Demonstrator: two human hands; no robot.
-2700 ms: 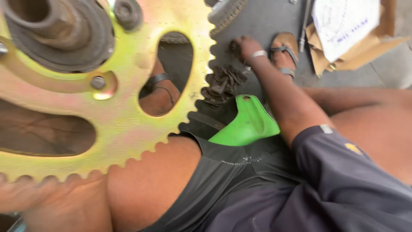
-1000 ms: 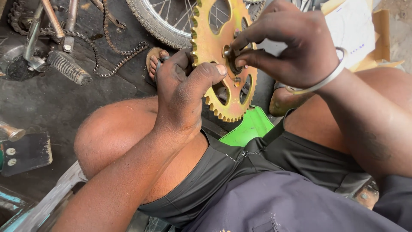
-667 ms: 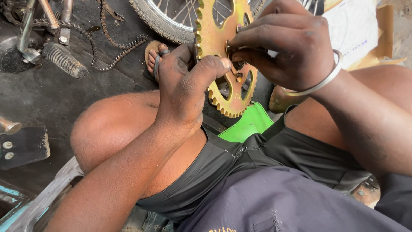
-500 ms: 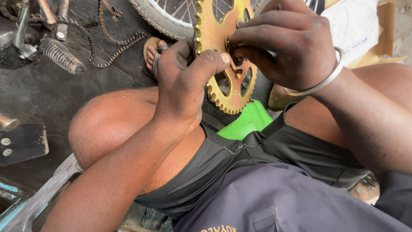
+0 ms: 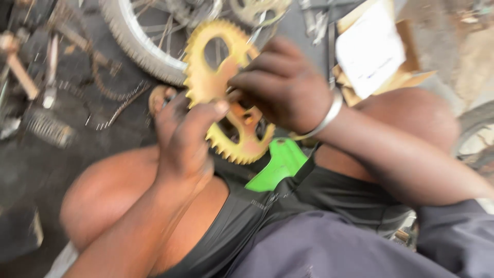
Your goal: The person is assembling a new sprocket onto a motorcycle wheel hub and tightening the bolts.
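A yellow toothed sprocket (image 5: 211,77) with large cut-out holes is held upright above my knees. My left hand (image 5: 185,136) grips its lower left side, thumb laid over the face. My right hand (image 5: 283,87), a metal bangle on the wrist, is closed over the sprocket's centre, fingertips pinched on a small part at the hub that the fingers hide. A bright green plastic piece (image 5: 280,164) lies under the sprocket between my legs. The picture is blurred.
A spoked wheel with a tyre (image 5: 136,44) lies on the dark ground behind the sprocket. A loose chain (image 5: 110,95), a spring (image 5: 49,128) and metal tools lie at the left. An open cardboard box with a white sheet (image 5: 370,49) sits at the upper right.
Earlier the sprocket was close to the camera and my right hand reached to the ground. Now both hands hold it farther out. Over the last second the view shifted right and blurred.
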